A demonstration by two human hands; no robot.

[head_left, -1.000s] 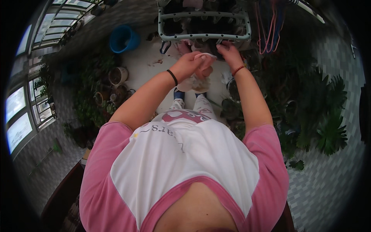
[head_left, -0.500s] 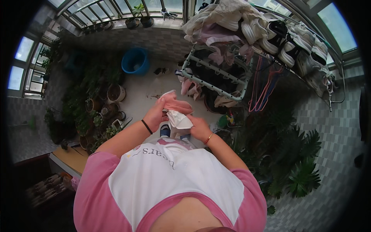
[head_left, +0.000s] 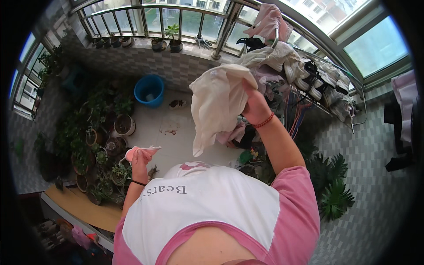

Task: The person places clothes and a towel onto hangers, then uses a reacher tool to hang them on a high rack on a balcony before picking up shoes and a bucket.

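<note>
Low at my left side, my left hand [head_left: 140,161] is closed on a small pink cloth [head_left: 145,152] with a white edge, folded into a flat bundle. My right hand [head_left: 257,106] is raised in front of the drying rack and grips a large cream cloth [head_left: 218,97] by its right side. That cloth hangs down loosely in wrinkles, and its exact kind does not show. Behind the right hand, the drying rack [head_left: 324,104] carries several white shoes [head_left: 304,77] and pale cloths.
A blue bucket [head_left: 149,90] stands on the tiled floor by the wall. Potted plants [head_left: 124,125] crowd the left, and a leafy plant [head_left: 336,198] grows at the right. Coloured hangers [head_left: 301,112] hang below the rack. A metal window railing [head_left: 185,11] runs along the far side.
My hands have moved apart. The left went down and left with the pink cloth; the right rose and now holds up the cream cloth. The view has tilted toward the windows.
</note>
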